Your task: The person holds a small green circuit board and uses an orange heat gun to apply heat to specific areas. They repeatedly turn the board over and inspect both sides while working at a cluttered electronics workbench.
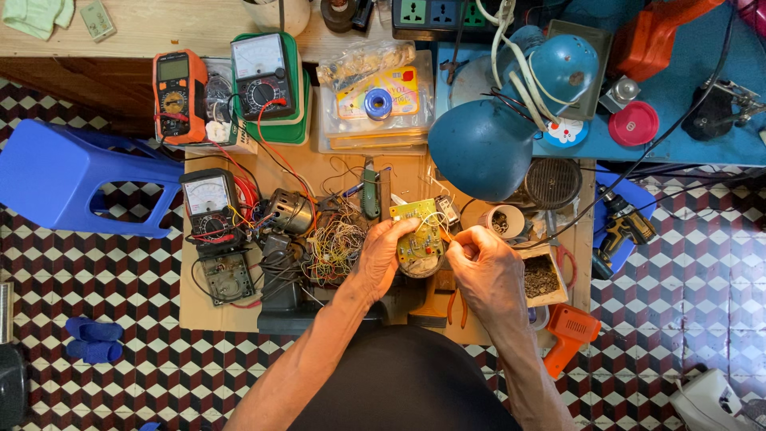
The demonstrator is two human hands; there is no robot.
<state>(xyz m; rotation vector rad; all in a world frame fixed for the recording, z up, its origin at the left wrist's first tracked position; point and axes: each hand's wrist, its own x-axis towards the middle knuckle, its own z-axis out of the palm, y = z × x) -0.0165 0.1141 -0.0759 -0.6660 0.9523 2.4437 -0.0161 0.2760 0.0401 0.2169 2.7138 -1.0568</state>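
1. Near the centre of the frame the left hand (385, 254) grips a small yellow-green circuit board (420, 233) by its left edge, fingers closed on it, and holds it tilted above the cluttered worktop (199, 307)
2. The right hand (485, 267) sits just right of the board, its fingers pinched together on a thin tool whose tip meets the board's right edge; what kind of tool it is cannot be told
3. The two hands are close together, with only the board between them
4. Left of the left hand lies a tangle of thin coloured wires (335, 243), and beyond it a small round motor (290, 211)
5. Further left an analogue multimeter (209, 204) with red leads lies flat; in the upper left of the frame stand an orange digital multimeter (179, 96) and a green-framed analogue meter (264, 76)
6. A blue desk lamp (487, 144) hangs over the upper right of the worktop, its shade just above the right hand
7. Right of the right hand are a small open box of dark bits (541, 277) and a cordless drill (622, 227) on a blue stool
8. Below the hands lie orange-handled pliers (456, 305), and in the lower right an orange tool (568, 331)
9. A blue plastic stool (64, 175) lies on the patterned floor at the left edge
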